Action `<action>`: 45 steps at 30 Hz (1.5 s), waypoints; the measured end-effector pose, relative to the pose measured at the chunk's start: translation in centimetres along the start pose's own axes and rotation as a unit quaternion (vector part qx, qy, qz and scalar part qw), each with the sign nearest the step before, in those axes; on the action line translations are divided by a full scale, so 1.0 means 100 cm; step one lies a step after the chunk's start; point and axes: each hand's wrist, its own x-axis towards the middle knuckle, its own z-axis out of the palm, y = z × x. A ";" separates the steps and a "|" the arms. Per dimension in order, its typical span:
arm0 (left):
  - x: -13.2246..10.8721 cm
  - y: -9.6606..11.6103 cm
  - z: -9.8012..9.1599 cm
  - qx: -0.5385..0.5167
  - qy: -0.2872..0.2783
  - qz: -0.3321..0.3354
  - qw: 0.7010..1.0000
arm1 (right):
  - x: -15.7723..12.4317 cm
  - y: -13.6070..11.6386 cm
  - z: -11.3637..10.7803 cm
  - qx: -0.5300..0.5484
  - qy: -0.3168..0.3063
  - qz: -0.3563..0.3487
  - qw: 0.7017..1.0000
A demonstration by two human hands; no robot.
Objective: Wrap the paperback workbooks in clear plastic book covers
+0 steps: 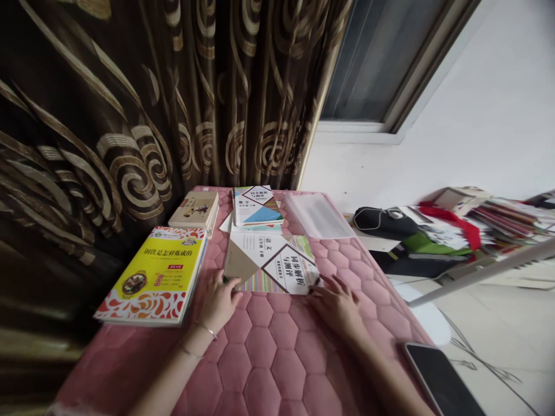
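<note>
A workbook (277, 263) with a white cover, large Chinese lettering and a colourful striped band lies on the pink quilted table cover (269, 346). My left hand (219, 300) grips its near left corner, with the thumb along the front edge. On the opposite side, my right hand (339, 304) holds the near right corner, fingers bent against the edge. Just beyond the workbook sits a small stack topped by a blue-and-white book (256, 206). To the left of my left hand lies a thick yellow book (160, 274) with an orange-and-white pattern.
Behind the yellow book is a stack with a beige cover (195, 209). A translucent plastic folder (318, 215) lies at the far right, and a dark-screened device (440, 378) near the right edge. Patterned curtains (208, 115) hang behind. Papers and bags (433, 231) crowd the right side.
</note>
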 end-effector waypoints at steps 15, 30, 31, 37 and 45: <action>0.017 0.060 0.023 -0.004 -0.042 0.005 0.999 | 0.009 -0.086 0.030 -0.010 -0.043 -0.037 0.998; -0.002 -0.033 -0.003 -0.005 0.054 0.017 0.998 | 0.002 0.025 0.003 -0.007 -0.001 -0.013 1.000; -0.002 -0.035 -0.002 -0.015 0.056 0.021 0.998 | 0.002 0.029 0.001 0.000 0.001 -0.013 1.000; -0.001 -0.038 -0.002 -0.030 0.059 0.016 0.998 | 0.004 0.037 -0.008 0.026 -0.005 -0.023 0.999; 0.001 -0.039 -0.004 -0.045 0.047 0.017 0.998 | 0.008 0.042 -0.007 0.036 -0.025 -0.014 0.999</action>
